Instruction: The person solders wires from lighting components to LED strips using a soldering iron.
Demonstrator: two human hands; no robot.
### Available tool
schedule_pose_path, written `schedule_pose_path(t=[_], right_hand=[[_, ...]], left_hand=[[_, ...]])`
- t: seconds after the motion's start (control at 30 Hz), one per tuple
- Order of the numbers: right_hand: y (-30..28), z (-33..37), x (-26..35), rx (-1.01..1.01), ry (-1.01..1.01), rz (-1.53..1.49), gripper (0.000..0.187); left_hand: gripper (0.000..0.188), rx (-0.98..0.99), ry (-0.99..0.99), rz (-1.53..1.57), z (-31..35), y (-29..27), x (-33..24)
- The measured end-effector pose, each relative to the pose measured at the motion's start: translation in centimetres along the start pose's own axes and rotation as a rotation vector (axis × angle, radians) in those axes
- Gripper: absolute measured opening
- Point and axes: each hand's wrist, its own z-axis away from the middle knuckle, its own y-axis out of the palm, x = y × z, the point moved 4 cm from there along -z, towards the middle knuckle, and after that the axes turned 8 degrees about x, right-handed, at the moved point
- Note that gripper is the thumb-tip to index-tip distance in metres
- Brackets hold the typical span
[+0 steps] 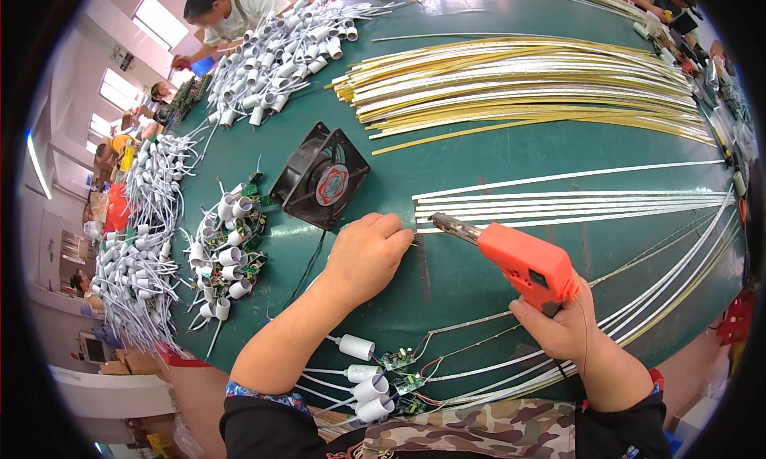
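Note:
My right hand (561, 325) grips an orange soldering gun (527, 261) by its handle. The metal tip of the gun points left, over the ends of several thin white strips (558, 208) laid side by side on the table. Just left of those strip ends is my left hand (367, 256), its fingers bent and pressed together; what they may pinch is too small to make out. Close to my body, several white lamp sockets (357, 347) with small green circuit boards (396, 358) are wired to strips that curve away to the right.
A black square fan (321, 176) stands beyond my left hand. White sockets with boards (227, 256) lie left of it, with large heaps of corded sockets (275, 60) along the table's left edge. Yellow and white strips (527, 84) are bundled at the back. Other people work around the table.

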Motion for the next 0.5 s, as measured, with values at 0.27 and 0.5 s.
schedule_pose_path(t=[0.27, 0.5], right_hand=[[-0.06, -0.04, -0.06, -0.007, -0.039, 0.033, 0.05], [0.19, -0.19, -0.21, 0.014, -0.005, 0.012, 0.05]], left_hand=[[0.016, -0.014, -0.048, 0.095, -0.01, -0.05, 0.27], [0.013, -0.071, -0.112, 0.168, -0.24, 0.21, 0.42]])
